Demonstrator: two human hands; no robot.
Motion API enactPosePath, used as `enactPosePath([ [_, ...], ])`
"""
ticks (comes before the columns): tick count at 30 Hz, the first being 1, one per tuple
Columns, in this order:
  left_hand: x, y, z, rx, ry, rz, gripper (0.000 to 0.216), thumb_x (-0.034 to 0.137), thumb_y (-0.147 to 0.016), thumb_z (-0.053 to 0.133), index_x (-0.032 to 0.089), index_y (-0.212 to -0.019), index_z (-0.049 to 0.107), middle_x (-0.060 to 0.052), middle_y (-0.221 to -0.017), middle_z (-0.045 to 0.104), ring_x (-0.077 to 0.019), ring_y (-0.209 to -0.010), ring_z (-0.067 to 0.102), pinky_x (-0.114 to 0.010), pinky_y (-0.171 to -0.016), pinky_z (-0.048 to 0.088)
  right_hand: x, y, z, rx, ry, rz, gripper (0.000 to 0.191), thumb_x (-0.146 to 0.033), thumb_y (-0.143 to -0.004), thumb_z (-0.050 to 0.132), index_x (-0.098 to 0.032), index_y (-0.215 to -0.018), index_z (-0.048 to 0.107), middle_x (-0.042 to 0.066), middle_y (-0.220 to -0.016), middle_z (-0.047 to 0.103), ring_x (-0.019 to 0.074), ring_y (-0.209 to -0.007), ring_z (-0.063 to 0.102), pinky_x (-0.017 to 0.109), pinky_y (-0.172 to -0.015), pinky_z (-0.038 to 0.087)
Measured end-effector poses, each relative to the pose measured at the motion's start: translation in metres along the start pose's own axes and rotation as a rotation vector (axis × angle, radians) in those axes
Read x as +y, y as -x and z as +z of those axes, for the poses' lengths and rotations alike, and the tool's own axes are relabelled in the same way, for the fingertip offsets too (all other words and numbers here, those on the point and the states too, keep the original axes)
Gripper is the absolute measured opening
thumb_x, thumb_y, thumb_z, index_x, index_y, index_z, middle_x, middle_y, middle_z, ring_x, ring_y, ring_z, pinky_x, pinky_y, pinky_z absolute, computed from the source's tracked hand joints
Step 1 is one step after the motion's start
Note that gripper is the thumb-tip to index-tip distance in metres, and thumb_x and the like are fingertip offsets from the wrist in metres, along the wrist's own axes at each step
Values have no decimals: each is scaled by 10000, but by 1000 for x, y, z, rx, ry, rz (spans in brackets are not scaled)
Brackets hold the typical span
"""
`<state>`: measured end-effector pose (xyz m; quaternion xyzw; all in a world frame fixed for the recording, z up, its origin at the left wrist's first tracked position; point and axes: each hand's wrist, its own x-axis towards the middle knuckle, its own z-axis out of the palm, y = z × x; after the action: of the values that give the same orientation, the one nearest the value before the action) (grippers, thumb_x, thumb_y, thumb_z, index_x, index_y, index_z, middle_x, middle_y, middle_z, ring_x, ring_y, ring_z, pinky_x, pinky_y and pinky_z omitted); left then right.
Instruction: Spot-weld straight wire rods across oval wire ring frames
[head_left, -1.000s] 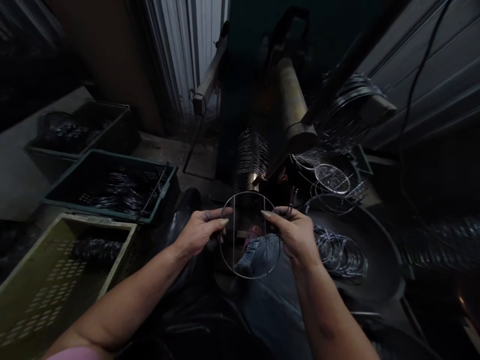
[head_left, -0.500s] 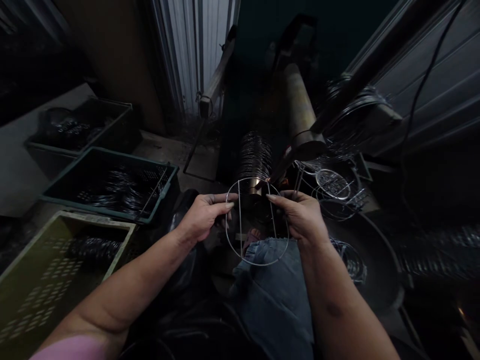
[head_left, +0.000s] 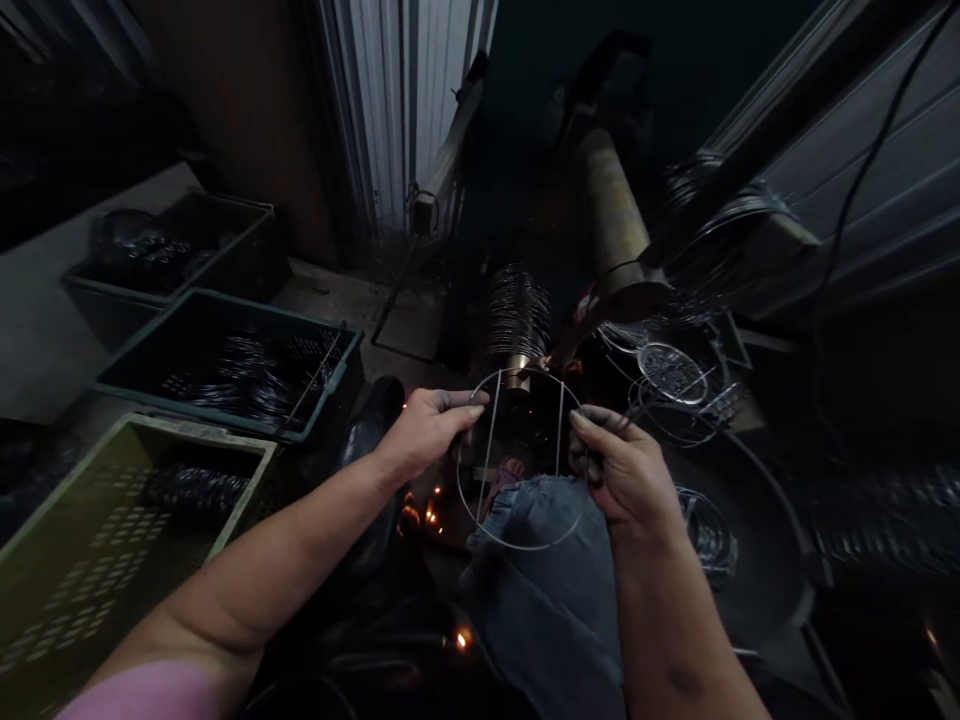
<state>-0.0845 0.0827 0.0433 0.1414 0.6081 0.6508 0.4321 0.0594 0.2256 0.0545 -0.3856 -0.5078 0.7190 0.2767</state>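
My left hand (head_left: 427, 432) pinches the left side of a thin wire ring (head_left: 491, 440) with two straight crossbars. On the opposite side, my right hand (head_left: 628, 460) grips the rim between thumb and fingers. The ring's far edge lies at a brass-coloured metal tip (head_left: 517, 372) and a dark arm that comes down from the upper right. Whether the rim touches the tip, I cannot tell. Behind the tip sits a coil-like stack of dark wire (head_left: 517, 310). Orange sparks (head_left: 431, 515) glow below my left hand and near my lap.
On the left stand a yellow crate (head_left: 82, 500), a green crate (head_left: 225, 425) and a darker crate (head_left: 112, 290), all with dark metal pieces. Wire frames (head_left: 671, 375) and a big round basin (head_left: 787, 590) are on the right. A thick cylinder (head_left: 615, 200) slants overhead.
Bright sparks have appeared below the ring and beside my leg. The ring has shifted slightly toward me and to the right, both hands still on it. The whole view has moved a little.
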Motion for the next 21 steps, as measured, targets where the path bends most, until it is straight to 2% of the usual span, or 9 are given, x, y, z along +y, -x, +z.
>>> enactPosePath([
  [3, -8, -1, 7, 3, -231, 155, 457, 379, -620, 705, 155, -1016, 666, -16, -698, 642, -116, -623, 549, -234, -592, 432, 10, 8, -10, 16, -45, -31, 293, -292, -569, 777, -147, -758, 608, -30, -462, 549, 19, -278, 329, 137, -293, 258],
  [7, -11, -6, 16, 2, -407, 215, 586, 457, -590, 704, 147, -1082, 637, 13, -578, 582, -119, -549, 501, -239, -532, 387, 13, 12, -20, 65, -63, -15, 310, -289, -557, 785, -145, -767, 608, -23, -461, 551, 24, -291, 341, 138, -302, 263],
  [11, -3, -12, 26, -37, -412, 276, 520, 433, -603, 694, 133, -1026, 665, -25, -681, 633, -146, -634, 541, -247, -580, 406, 7, 9, -26, 89, -83, -13, 347, -292, -527, 800, -152, -765, 590, -26, -467, 551, 31, -298, 357, 138, -302, 268],
  [16, 8, -18, 34, -139, -392, 287, 392, 374, -652, 655, 153, -976, 678, -18, -761, 657, -137, -672, 564, -238, -609, 422, -1, 3, -28, 110, -83, -34, 377, -291, -484, 815, -141, -731, 574, -26, -461, 539, 32, -294, 348, 143, -293, 259],
  [21, 10, -19, 35, -120, -399, 317, 377, 386, -627, 671, 135, -908, 693, 8, -647, 625, -110, -575, 526, -226, -560, 406, -1, 0, -29, 109, -55, -44, 303, -293, -527, 792, -168, -703, 580, -36, -473, 530, 34, -295, 328, 162, -279, 259],
])
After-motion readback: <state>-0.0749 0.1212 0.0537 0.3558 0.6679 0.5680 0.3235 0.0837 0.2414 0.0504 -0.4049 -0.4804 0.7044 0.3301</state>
